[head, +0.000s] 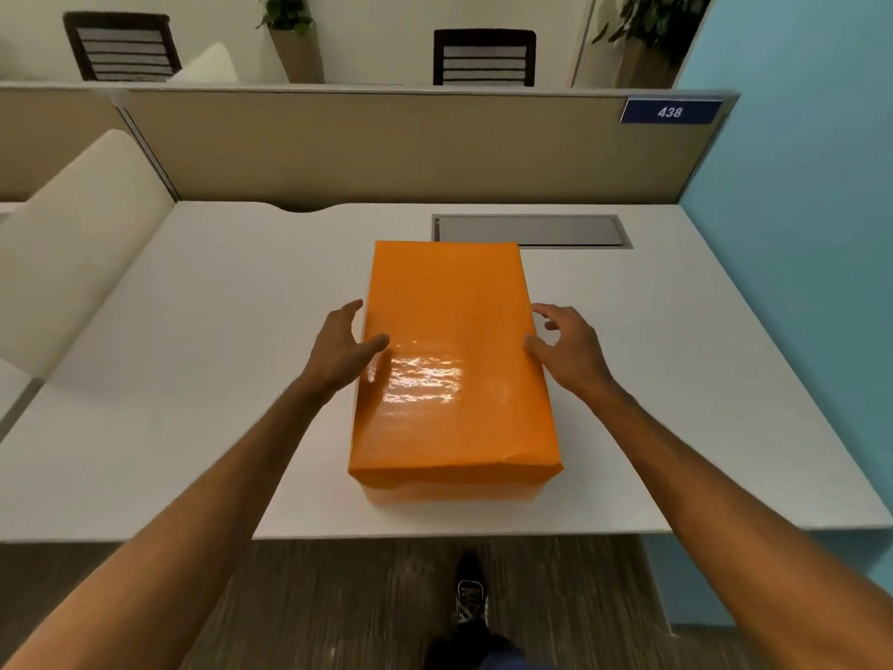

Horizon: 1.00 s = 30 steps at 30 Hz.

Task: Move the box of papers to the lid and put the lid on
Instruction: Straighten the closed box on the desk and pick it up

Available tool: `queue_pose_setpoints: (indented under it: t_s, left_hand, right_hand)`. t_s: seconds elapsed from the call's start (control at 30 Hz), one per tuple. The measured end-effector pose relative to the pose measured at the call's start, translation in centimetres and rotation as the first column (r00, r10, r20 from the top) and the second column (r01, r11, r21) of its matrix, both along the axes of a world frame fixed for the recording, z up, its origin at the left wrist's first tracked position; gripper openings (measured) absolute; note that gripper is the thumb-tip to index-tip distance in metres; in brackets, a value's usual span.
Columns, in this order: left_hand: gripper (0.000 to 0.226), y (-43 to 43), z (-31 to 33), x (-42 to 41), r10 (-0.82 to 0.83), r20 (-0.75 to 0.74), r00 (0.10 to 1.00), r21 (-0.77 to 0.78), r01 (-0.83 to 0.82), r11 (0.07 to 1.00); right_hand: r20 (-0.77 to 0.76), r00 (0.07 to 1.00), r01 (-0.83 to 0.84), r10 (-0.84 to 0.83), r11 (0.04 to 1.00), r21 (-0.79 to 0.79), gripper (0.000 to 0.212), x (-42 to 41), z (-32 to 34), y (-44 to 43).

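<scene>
A glossy orange lid covers the box on the white desk; a paler strip of the box shows under the lid's near edge. The papers are hidden inside. My left hand is at the lid's left edge, fingers spread, thumb resting on the top. At the lid's right edge is my right hand, fingers apart, thumb against the edge. Neither hand grips anything.
A grey cable hatch lies in the desk just behind the box. A beige partition with a blue sign 438 bounds the back, a blue wall the right. A cream chair back stands at left.
</scene>
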<state>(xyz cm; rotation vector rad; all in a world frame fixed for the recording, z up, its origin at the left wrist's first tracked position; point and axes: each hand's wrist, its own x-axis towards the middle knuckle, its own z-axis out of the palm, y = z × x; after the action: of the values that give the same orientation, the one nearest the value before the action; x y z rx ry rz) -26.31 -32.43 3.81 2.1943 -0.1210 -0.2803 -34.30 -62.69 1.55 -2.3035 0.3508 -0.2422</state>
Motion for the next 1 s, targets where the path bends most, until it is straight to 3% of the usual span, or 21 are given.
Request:
queue_pose_setpoints:
  t_s: [0.23, 0.43, 0.57, 0.73, 1.0]
  left_hand:
    - [0.08, -1.9, 0.7, 4.9, 0.02, -0.034, 0.999, -0.002, -0.02, 1.0]
    - [0.078, -2.3, 0.3, 9.1, 0.05, -0.143, 0.988, -0.096, -0.064, 0.993]
    - [0.066, -2.5, 0.1, 12.3, 0.058, -0.282, 0.958, -0.221, -0.124, 0.967]
    - [0.055, -3.1, -0.4, 14.6, 0.046, -0.337, 0.941, -0.26, -0.14, 0.955]
    - [0.05, -3.5, -1.7, 15.6, 0.1, -0.292, 0.951, -0.241, -0.174, 0.955]
  right_hand:
    - [0.014, 0.992, -0.127, 0.128, 0.989, -0.077, 0.054, 6.6, 0.0, -1.7]
    - [-0.065, 0.991, -0.119, 0.116, 0.991, -0.058, 0.062, 12.0, 0.0, -2.5]
    - [-0.114, 0.993, 0.007, 0.006, 0.994, 0.109, 0.063, 15.1, -0.2, -3.1]
    - [-0.12, 0.985, 0.157, -0.123, 0.926, 0.343, 0.044, 17.1, -0.6, -3.7]
    - [-0.17, 0.968, 0.243, -0.185, 0.861, 0.446, 0.03, 18.1, -1.3, -4.3]
